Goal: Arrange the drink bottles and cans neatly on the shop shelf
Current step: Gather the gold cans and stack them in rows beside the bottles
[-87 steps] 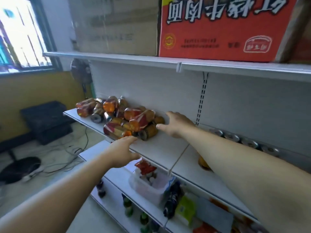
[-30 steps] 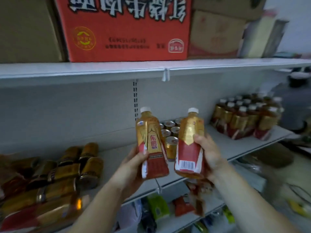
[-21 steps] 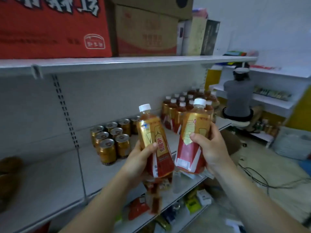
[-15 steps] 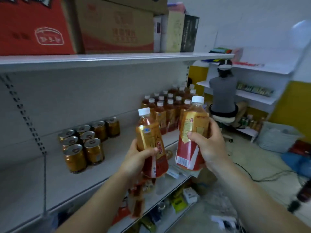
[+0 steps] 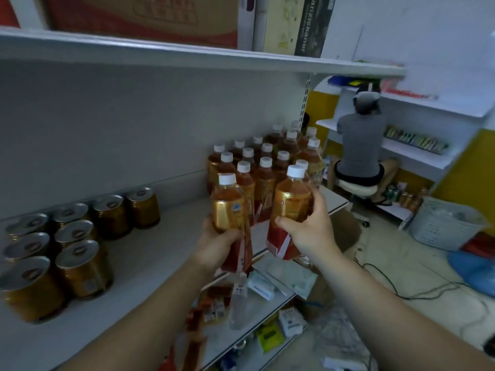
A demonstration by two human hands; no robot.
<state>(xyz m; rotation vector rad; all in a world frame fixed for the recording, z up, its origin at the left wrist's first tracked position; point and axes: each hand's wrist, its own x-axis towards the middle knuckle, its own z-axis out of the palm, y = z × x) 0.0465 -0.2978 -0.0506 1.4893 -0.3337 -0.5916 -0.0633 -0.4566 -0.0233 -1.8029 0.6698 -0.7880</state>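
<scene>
At the front edge of the shelf [image 5: 160,253], just short of the block of standing bottles [image 5: 265,167], I have the left hand [image 5: 217,246] curled round the first bottle [image 5: 227,207] and the right hand [image 5: 310,231] curled round the second bottle [image 5: 292,199], both held clear of the shelf and slightly tilted. Risk, my judgement: the block is packed tight near the lip, so nudging a bottle in could topple neighbours or tip one off the edge. Versus half a second earlier, both bottles sit closer to the block, and the cans [image 5: 75,236] have slid further left in view.

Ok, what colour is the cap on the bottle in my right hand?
White cap, clearest in the head view.
</scene>
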